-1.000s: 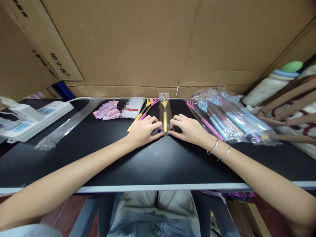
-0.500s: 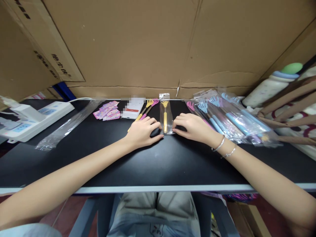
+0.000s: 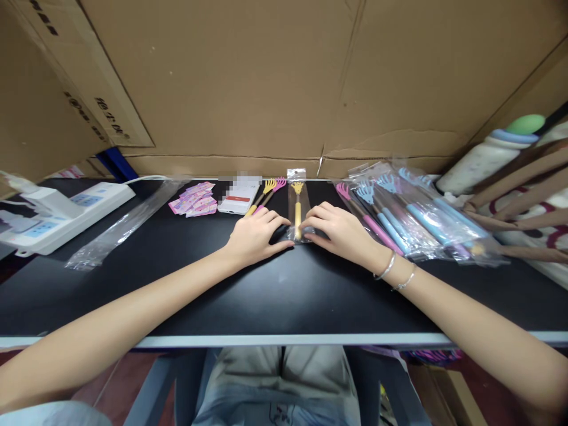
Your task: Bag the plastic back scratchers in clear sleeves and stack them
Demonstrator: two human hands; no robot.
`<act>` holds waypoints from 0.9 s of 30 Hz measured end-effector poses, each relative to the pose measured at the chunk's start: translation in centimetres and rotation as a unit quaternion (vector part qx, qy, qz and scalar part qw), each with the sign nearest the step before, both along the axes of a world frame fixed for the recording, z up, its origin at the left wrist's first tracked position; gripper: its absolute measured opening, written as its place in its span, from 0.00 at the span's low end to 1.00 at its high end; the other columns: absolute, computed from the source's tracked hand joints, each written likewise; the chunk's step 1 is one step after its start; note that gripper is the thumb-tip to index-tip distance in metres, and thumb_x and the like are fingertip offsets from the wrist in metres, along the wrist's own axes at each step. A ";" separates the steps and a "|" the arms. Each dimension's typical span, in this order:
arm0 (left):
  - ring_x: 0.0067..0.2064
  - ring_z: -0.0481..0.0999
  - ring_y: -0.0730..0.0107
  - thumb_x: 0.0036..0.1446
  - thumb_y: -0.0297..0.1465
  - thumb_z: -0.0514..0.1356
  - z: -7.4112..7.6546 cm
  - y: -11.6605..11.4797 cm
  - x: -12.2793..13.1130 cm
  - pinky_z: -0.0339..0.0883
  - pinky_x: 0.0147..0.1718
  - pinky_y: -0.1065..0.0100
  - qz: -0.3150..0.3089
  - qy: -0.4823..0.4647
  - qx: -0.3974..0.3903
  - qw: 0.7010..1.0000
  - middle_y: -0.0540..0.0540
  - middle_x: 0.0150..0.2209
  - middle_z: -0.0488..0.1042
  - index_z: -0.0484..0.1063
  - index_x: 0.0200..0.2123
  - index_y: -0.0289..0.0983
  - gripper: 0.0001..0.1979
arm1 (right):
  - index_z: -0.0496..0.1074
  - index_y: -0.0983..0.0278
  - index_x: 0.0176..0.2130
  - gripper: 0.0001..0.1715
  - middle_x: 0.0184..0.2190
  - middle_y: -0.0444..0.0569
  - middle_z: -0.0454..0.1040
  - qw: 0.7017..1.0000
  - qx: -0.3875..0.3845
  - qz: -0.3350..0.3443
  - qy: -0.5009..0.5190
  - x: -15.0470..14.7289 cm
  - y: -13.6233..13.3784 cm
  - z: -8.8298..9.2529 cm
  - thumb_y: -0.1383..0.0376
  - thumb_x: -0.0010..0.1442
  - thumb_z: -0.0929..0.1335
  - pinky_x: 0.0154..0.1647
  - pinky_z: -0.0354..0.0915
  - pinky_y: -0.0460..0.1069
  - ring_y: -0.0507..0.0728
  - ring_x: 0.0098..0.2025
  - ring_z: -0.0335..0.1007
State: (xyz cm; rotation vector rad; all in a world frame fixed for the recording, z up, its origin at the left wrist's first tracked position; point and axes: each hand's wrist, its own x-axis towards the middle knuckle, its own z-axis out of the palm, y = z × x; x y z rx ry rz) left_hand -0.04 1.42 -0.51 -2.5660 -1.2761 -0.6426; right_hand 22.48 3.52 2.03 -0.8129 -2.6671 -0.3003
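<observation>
A yellow back scratcher lies in a narrow clear plastic bag on the black table, its claw end pointing away from me. At the bag's lower left edge rests my left hand, thumb and fingers apart. My right hand is on the other side, its curled, spread fingertips touching the lower right of the bag beside the handle. Beyond my left hand lie a loose yellow scratcher and a pink one, their handles partly hidden by that hand.
To the right are a pink scratcher and several blue bagged ones, with a bottle behind. On the left lie small pink packets, a phone, empty clear bags and a white power strip. Cardboard walls the back.
My right hand has shifted left, its fingertips now over the bag's lower right part. My left hand and the bagged scratcher have hardly moved.
</observation>
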 end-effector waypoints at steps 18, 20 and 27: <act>0.50 0.70 0.62 0.63 0.42 0.52 -0.1 0.2 0.0 0.64 0.49 0.61 -0.017 -0.022 -0.045 0.999 0.45 0.48 0.74 0.72 0.50 0.39 0.19 | 0.74 0.64 0.43 0.15 0.38 0.52 0.74 0.998 -0.037 -0.050 -0.012 0.0 -0.3 -0.6 0.58 0.64 0.64 0.42 0.59 0.51 0.58 0.42 0.64; 0.50 0.70 0.63 0.63 0.42 0.53 -0.1 0.2 0.1 0.63 0.50 0.61 -0.028 -0.041 -0.068 0.996 0.45 0.47 0.74 0.72 0.49 0.39 0.18 | 0.73 0.64 0.44 0.15 0.37 0.52 0.73 0.998 -0.035 -0.051 -0.007 0.0 -0.3 -0.6 0.58 0.64 0.64 0.41 0.59 0.51 0.58 0.42 0.64; 0.50 0.72 0.66 0.62 0.41 0.53 -0.1 0.1 0.5 0.61 0.54 0.59 -0.043 -0.140 -0.155 0.977 0.49 0.48 0.76 0.71 0.48 0.41 0.16 | 0.72 0.65 0.41 0.14 0.36 0.53 0.73 0.997 -0.032 -0.068 0.001 -0.3 -0.6 -0.9 0.57 0.63 0.65 0.40 0.58 0.51 0.58 0.42 0.64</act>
